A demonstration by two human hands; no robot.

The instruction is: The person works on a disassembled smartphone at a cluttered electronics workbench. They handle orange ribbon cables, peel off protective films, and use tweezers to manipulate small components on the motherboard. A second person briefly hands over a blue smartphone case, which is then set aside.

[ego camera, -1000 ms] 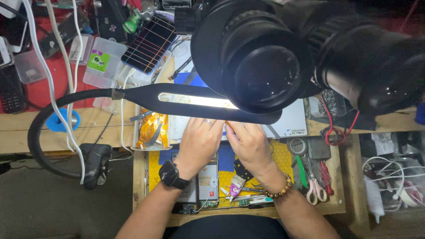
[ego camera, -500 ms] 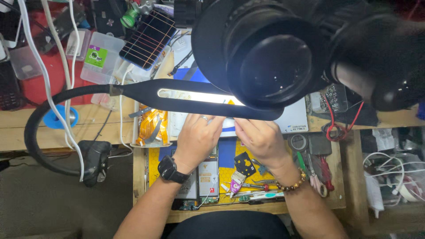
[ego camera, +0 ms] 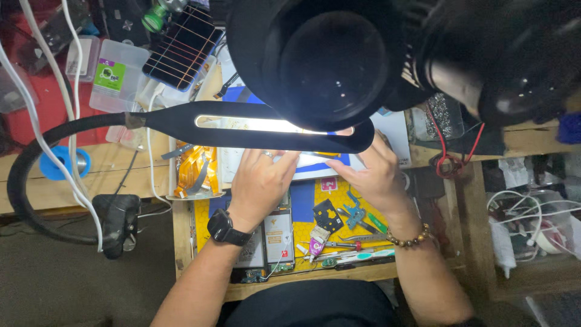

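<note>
Both my hands are up at the white device under the lamp right now. Left hand [ego camera: 261, 181] is laid flat with fingers curled over its near edge, holding it down, and right hand [ego camera: 370, 175] is coming in from the other side with fingertips pinched at the edge of that same white device [ego camera: 315, 162]; whether there's a tool in that pinch I can't tell, the lamp bar [ego camera: 254, 127] covers it. Just below my left wrist, past the black watch [ego camera: 225, 228], an opened phone [ego camera: 273, 239] lies with its insides showing, so I'd guess the teardown side is done and the fiddly fitting part is what's left. Between my wrists on the yellow mat [ego camera: 315, 209] there's a small black bracket [ego camera: 327, 214], and near my right wrist some blue tweezers [ego camera: 353, 213]. Left of my left hand sits a tray of orange flex cables [ego camera: 196, 171]. Above it all hangs the big black magnifier lens [ego camera: 330, 60].
</note>
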